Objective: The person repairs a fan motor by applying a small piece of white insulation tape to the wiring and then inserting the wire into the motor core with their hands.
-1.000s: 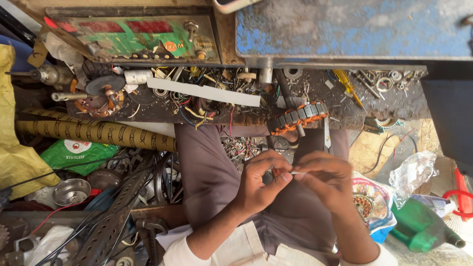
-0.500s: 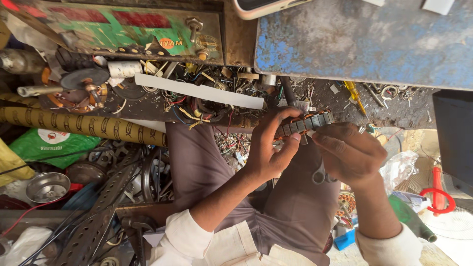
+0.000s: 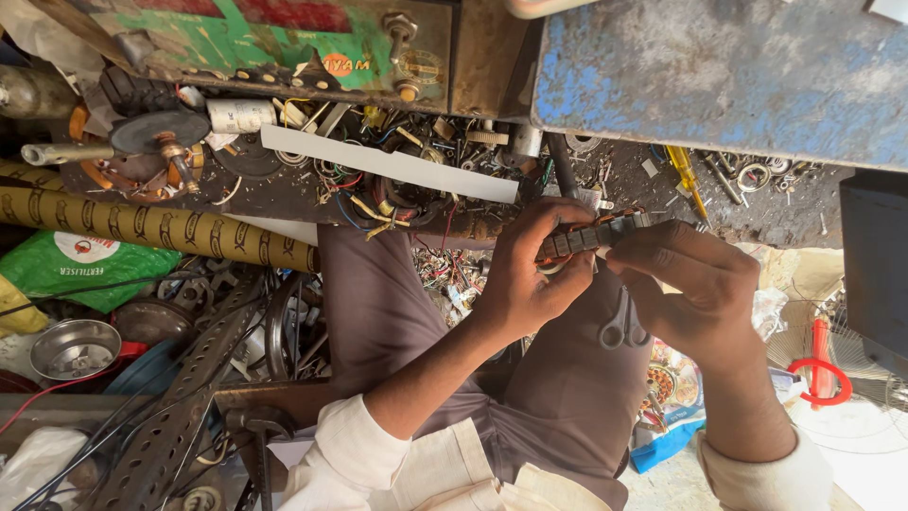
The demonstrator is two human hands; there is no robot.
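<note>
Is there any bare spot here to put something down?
Barely. The blue metal top above the hands is bare and the white strip lies flat. The dark bench around the strip is crammed with wires and parts. Both hands, left hand and right hand, grip the motor stator.

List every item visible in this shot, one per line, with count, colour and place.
Slotted motor core: one, dark with copper, held between both hands.
Scissors: one, grey metal, on the lap below the core.
White strip: one, white, on the cluttered bench.
Patterned tube: one, yellow-brown, lying at left.
Screwdriver: one, yellow handle, bench at right.
Metal bowl: one, silver, lower left.
Green bag: one, green, left under the tube.
Blue panel: one, worn blue, top right.
Perforated bar: one, grey, lower left.
Left hand: grips the core's left end.
Right hand: fingers on the core's right end.
</note>
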